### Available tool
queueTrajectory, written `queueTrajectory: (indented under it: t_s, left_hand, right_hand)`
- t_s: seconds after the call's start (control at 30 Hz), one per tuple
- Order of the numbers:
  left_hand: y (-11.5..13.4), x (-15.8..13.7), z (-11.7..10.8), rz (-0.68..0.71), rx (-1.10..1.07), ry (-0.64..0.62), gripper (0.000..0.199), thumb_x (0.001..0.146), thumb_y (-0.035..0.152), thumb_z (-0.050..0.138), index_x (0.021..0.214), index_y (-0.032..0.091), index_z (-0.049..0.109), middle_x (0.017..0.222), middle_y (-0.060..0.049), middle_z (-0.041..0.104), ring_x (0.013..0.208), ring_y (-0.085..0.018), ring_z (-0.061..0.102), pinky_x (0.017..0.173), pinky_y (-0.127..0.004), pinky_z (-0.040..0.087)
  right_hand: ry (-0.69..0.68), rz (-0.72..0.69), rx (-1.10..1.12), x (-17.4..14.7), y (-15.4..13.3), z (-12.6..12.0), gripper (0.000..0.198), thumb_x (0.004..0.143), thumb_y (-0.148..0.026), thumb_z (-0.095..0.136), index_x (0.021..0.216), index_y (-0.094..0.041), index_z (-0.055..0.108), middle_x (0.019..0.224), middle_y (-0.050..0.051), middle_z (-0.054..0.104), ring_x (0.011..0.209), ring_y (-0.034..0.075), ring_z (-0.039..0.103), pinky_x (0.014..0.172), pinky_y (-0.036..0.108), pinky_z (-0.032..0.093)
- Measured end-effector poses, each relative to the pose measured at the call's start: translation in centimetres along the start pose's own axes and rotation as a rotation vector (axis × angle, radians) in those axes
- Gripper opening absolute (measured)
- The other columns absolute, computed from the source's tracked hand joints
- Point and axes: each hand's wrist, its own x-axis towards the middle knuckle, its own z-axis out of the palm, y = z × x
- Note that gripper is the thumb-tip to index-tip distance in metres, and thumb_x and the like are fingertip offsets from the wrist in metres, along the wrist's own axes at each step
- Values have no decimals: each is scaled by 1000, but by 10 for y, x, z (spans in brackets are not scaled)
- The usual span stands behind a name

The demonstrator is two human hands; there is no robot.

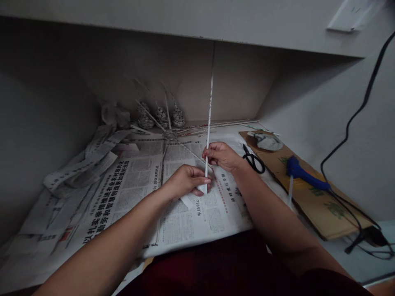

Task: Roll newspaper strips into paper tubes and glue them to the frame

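Over the newspaper sheets (182, 222), my left hand (187, 181) pinches the lower end of a rolled paper stick, where a loose white flap of paper shows. A little higher, my right hand (222, 156) grips the same paper stick (210, 98) between thumb and fingers. The stick stands nearly upright, its thin top reaching up to the ledge. Behind my hands, several paper sticks cross at a small woven centre (170, 135) lying on the newspaper. One of its spokes runs toward my hands.
Several small woven paper pieces (161, 117) stand at the back wall. Cut newspaper strips (89, 158) pile up on the left. To the right are black scissors (254, 160) and a cardboard sheet (321, 205) bearing a blue glue gun (305, 174) with a black cord (347, 127).
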Motion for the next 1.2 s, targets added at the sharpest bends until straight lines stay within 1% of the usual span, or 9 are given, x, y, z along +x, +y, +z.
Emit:
queueTrajectory:
  t_s: [0.3, 0.43, 0.5, 0.57, 0.73, 0.9, 1.07, 1.13, 1.2]
  left_hand:
    - [2, 0, -3, -7, 90, 52, 19, 72, 29, 69, 85, 15, 73, 82, -7, 70, 72, -16, 62, 59, -30, 56]
    - [5, -2, -4, 2, 116, 47, 17, 73, 29, 68, 79, 14, 73, 78, -6, 69, 69, -16, 61, 56, -30, 56]
    - [6, -2, -4, -6, 121, 59, 18, 72, 29, 69, 79, 13, 73, 77, -6, 68, 66, -16, 61, 53, -29, 55]
    - [6, -2, -5, -14, 142, 74, 20, 71, 29, 69, 82, 12, 73, 78, -6, 69, 64, -15, 60, 50, -28, 54]
    - [7, -1, -10, -10, 192, 129, 24, 69, 29, 70, 88, 14, 74, 83, -7, 71, 64, -15, 61, 47, -25, 52]
    - [5, 0, -14, 0, 193, 127, 26, 70, 29, 68, 89, 12, 73, 83, -8, 70, 65, -15, 60, 47, -25, 52]
    - [6, 1, -13, -6, 203, 139, 29, 69, 29, 70, 93, 12, 73, 79, -7, 69, 60, -13, 57, 47, -25, 51]
    - [6, 1, -12, -15, 201, 146, 29, 69, 29, 70, 93, 12, 73, 79, -7, 68, 60, -13, 57, 47, -25, 51]
    - [7, 0, -12, -18, 204, 148, 29, 69, 28, 70, 93, 12, 73, 79, -8, 69, 60, -13, 57, 47, -25, 51]
  right_hand:
    - [120, -32, 5, 0, -6, 8, 32, 63, -40, 80, 64, -14, 62, 65, 0, 62, 46, 4, 42, 37, 17, 24]
    - [22, -22, 8, -3, -7, 5, 29, 68, -40, 77, 81, -15, 68, 67, -1, 61, 47, 4, 44, 37, 17, 23]
    - [-30, -6, -3, -3, -6, 4, 29, 68, -40, 77, 80, -15, 69, 70, 1, 63, 49, 5, 45, 38, 17, 25]
    - [-14, 4, -12, -2, -6, 5, 29, 66, -39, 78, 74, -14, 67, 68, 1, 64, 49, 5, 47, 38, 18, 25]
    - [130, 4, -38, -2, -11, 9, 29, 63, -38, 79, 66, -15, 63, 50, -4, 53, 42, 5, 44, 35, 18, 22]
    - [6, -13, -68, -2, -10, 5, 30, 69, -40, 76, 81, -14, 68, 59, -1, 59, 46, 5, 48, 36, 17, 24]
    - [94, -5, -75, -1, -7, 5, 29, 66, -37, 79, 67, -16, 60, 50, -3, 56, 39, 4, 40, 34, 18, 20]
    - [93, -7, -57, -1, -8, 5, 28, 67, -38, 78, 71, -16, 61, 51, -3, 56, 41, 5, 43, 34, 18, 19]
    - [32, -8, -39, -2, -10, 4, 30, 69, -40, 76, 81, -15, 65, 56, -2, 57, 45, 6, 48, 35, 17, 21]
